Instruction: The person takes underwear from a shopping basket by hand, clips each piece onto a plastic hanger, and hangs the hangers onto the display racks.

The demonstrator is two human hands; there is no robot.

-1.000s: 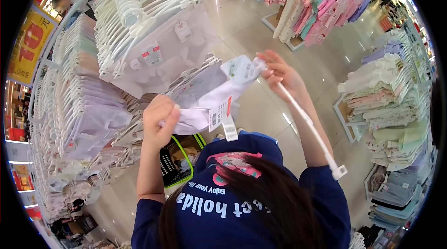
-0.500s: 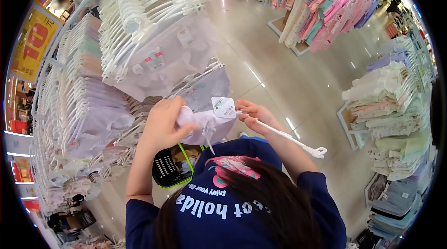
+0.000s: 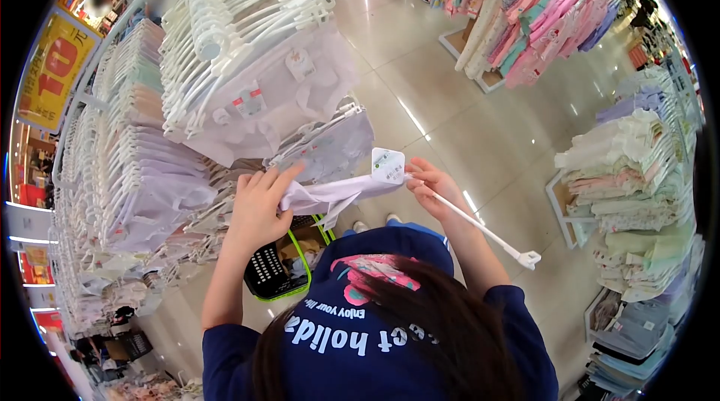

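A lavender garment [image 3: 330,193] is stretched sideways between my two hands. My left hand [image 3: 261,204] grips its left end between thumb and fingers. At its right end, my right hand [image 3: 431,185] is closed around the end of a white plastic hanger [image 3: 480,226], close to the cloth. The hanger's bar slants down across my right forearm and ends in a clip. A white printed tag [image 3: 388,166] stands up from the garment beside my right fingers. Whether those fingers also pinch the cloth is hard to make out.
Racks of pale garments on white hangers [image 3: 247,41] fill the left. A black shopping basket with a green rim [image 3: 307,255] sits below my left hand. Pink clothes [image 3: 551,26] hang across the aisle, and folded clothes [image 3: 622,154] line the right.
The garment, bunched up before, is now pulled out longer between my hands. My right hand, the tag and the hanger have shifted right; my left hand has turned and moved slightly down.
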